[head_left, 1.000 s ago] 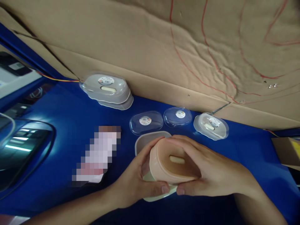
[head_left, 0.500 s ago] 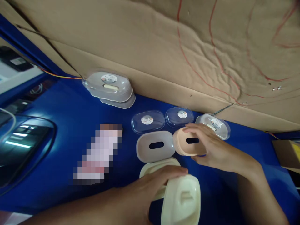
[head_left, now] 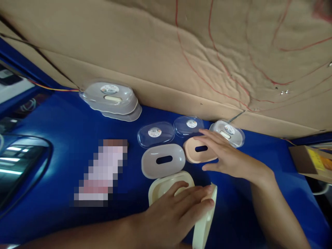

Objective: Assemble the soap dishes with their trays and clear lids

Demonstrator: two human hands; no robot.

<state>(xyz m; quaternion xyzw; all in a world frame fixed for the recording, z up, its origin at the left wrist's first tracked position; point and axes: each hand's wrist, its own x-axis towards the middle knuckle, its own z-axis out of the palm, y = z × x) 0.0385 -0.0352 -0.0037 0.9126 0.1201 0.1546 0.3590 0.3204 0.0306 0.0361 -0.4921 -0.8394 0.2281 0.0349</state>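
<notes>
- Since the earlier frame, the peach piece (head_left: 192,150) had gone from tilted to flat on the blue table (head_left: 233,207), right beside the grey-white slotted piece (head_left: 150,164); the cream upright piece (head_left: 203,226), formerly face-on to the camera, had turned nearly edge-on;
- fingers hid part of the peach piece's far edge and right end, so whether the right hand (head_left: 224,152) touched it was hard to tell; the cream upright piece ran down to the bottom edge, its lower end probably cut off; the left thumb was out of sight; the cream lying piece (head_left: 156,188) was half covered by the left hand (head_left: 178,211);
- pixelation masked a slab-like object (head_left: 103,169); a dark screen (head_left: 19,162) was cropped at the left edge;
- right hand open, fingers spread above the peach piece, thumb apart near its near edge, forearm reaching up from the lower right;
- left hand palm-down, gripping the cream upright piece with its fingers over the top; its forearm came in low from the left.
</notes>
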